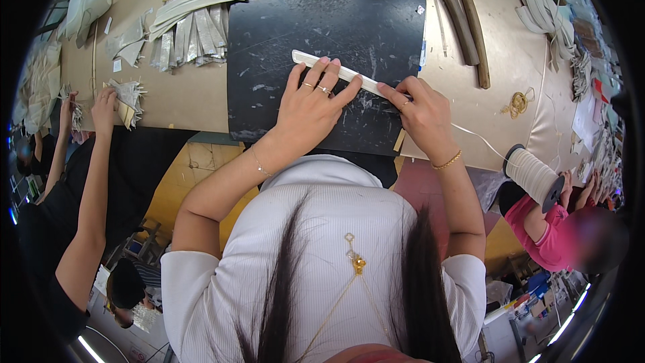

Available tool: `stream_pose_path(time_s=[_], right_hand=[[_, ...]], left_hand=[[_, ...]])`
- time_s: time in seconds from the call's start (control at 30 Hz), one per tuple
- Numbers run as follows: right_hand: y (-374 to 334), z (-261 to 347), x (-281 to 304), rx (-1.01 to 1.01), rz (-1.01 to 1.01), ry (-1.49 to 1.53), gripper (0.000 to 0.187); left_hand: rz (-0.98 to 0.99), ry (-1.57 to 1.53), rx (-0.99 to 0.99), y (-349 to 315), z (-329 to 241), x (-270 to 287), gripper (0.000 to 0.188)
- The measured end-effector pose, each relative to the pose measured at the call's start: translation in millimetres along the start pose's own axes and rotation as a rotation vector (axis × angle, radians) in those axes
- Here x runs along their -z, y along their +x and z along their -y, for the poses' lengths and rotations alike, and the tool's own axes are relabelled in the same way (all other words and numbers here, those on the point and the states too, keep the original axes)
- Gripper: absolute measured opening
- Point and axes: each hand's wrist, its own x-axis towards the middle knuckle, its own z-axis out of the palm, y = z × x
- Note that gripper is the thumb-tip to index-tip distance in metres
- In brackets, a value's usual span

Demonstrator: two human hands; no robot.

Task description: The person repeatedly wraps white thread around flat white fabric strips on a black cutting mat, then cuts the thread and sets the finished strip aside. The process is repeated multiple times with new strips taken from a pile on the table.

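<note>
A long pale strip (316, 62) lies slanted on a black cutting mat (322, 20). My left hand (310, 104) presses flat on the strip's middle, fingers spread. My right hand (420, 113) is closed at the strip's right end, pinching it together with something small that I cannot make out. A thin white cord (478, 140) runs from my right hand to a white spool (534, 176) at the table's right edge.
A stack of pale strips (195, 23) lies left of the mat. Brown curved pieces (467, 23) and a yellow coil (517, 103) sit to the right. One person's hands (104, 104) work at the left, and someone in pink (547, 232) sits at the right.
</note>
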Motion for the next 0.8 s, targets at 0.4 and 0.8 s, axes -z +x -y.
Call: stream_pose_path(time_s=[0.4, 0.8], right_hand=[[3.8, 2.9, 1.4, 0.001, 0.014, -0.011, 0.04], [-26.2, -10.7, 14.3, -0.054, -0.065, -0.006, 0.032]], left_hand=[[-0.05, 0.0, 0.003, 7.4, -20.5, 0.3, 0.057], [0.062, -0.062, -0.052, 9.3, -30.5, -4.0, 0.064]])
